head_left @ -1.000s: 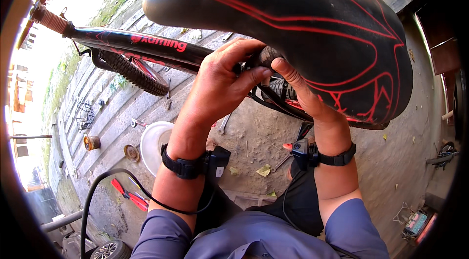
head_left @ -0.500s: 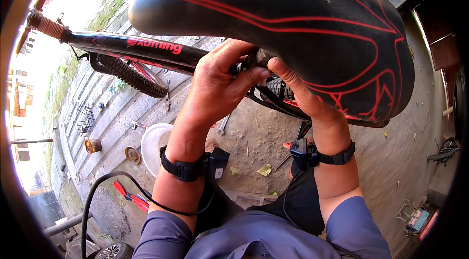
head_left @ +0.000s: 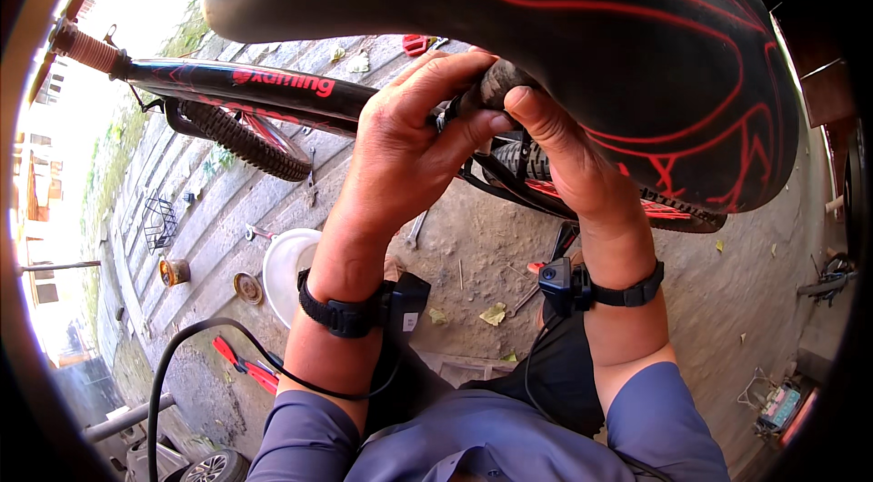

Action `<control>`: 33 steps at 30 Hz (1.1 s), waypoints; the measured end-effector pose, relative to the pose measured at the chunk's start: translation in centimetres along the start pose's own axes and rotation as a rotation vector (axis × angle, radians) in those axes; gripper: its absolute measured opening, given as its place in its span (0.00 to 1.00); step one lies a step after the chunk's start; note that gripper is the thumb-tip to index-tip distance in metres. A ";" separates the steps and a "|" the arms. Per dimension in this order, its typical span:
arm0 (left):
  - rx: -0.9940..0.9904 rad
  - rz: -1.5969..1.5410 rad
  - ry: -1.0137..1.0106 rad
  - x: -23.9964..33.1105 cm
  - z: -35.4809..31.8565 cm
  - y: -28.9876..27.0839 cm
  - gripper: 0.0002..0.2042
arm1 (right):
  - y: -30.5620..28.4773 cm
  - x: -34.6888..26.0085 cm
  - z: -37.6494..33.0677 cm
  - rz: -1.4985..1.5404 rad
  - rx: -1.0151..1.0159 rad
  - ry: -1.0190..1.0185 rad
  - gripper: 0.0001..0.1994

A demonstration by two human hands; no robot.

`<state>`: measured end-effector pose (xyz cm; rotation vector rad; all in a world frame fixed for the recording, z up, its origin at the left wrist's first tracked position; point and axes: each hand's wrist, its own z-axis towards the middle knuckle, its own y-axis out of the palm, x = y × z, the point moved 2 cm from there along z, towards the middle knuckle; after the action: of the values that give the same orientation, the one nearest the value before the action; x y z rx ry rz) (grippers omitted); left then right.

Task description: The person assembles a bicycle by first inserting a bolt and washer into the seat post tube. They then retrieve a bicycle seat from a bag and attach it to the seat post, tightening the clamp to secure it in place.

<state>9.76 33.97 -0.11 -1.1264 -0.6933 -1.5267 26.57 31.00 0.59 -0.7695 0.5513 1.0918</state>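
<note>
A black bicycle saddle with red lines fills the upper middle, its narrow nose toward the left. Below it shows a short, scuffed grey seat post, rising from the black and red bicycle frame. My left hand is closed around the post's lower part where it meets the frame, thumb and forefinger pinching there. Against the post and under the saddle's edge sits my right hand, thumb bent toward the post. The saddle hides the right fingers. Whatever is inside the left grip cannot be made out.
The front wheel lies to the left, the rear tyre to the right. A white basin, red-handled pliers, a rusty can and spanners lie on the ground. A black cable loops beside my left arm.
The saddle has risen and shifted up in the picture, with its nose farther left. More of the seat post shows between my hands. Both hands keep nearly the same place.
</note>
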 end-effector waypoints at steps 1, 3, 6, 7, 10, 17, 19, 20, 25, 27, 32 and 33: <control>-0.002 0.010 0.048 0.2 0.2 0.1 0.19 | 0.0 -0.2 0.1 0.023 0.007 0.000 0.15; -0.010 0.040 0.124 0.8 0.8 0.4 0.19 | 0.1 -0.7 0.5 0.083 0.008 -0.014 0.15; -0.013 0.073 0.168 0.9 1.1 0.4 0.19 | 0.6 -1.3 1.1 0.274 -0.013 -0.040 0.16; -0.009 0.062 0.162 0.6 1.1 0.4 0.19 | 0.7 -1.5 1.3 0.336 -0.020 -0.048 0.16; -0.017 0.003 0.122 0.8 0.9 0.5 0.19 | 0.6 -1.6 2.0 0.520 -0.038 -0.076 0.17; -0.024 -0.157 0.053 1.4 0.7 0.8 0.17 | -3.0 5.3 -0.2 -0.243 -0.481 -0.239 0.18; -0.026 -0.187 0.018 1.7 0.5 0.8 0.17 | -3.0 5.5 -0.2 -0.255 -0.422 -0.207 0.17; -0.031 -0.174 0.021 1.7 0.4 0.8 0.17 | -3.0 5.5 -0.2 -0.262 -0.394 -0.191 0.17; -0.041 -0.163 0.039 1.9 0.4 0.8 0.16 | -2.7 5.1 -0.4 -0.279 -0.256 -0.121 0.14; -0.038 -0.160 0.036 1.8 0.4 0.8 0.16 | -2.2 4.8 -0.5 -0.289 -0.201 -0.094 0.14; -0.035 -0.148 0.035 1.9 0.4 0.8 0.15 | -1.3 4.2 -0.6 -0.286 -0.122 -0.057 0.13; -0.036 -0.140 0.040 2.1 0.4 0.8 0.15 | -1.7 4.7 -0.1 -0.278 -0.127 -0.055 0.13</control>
<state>10.66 33.24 1.80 -1.0905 -0.7329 -1.6813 29.95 33.19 -2.44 -0.8947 0.3187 0.8928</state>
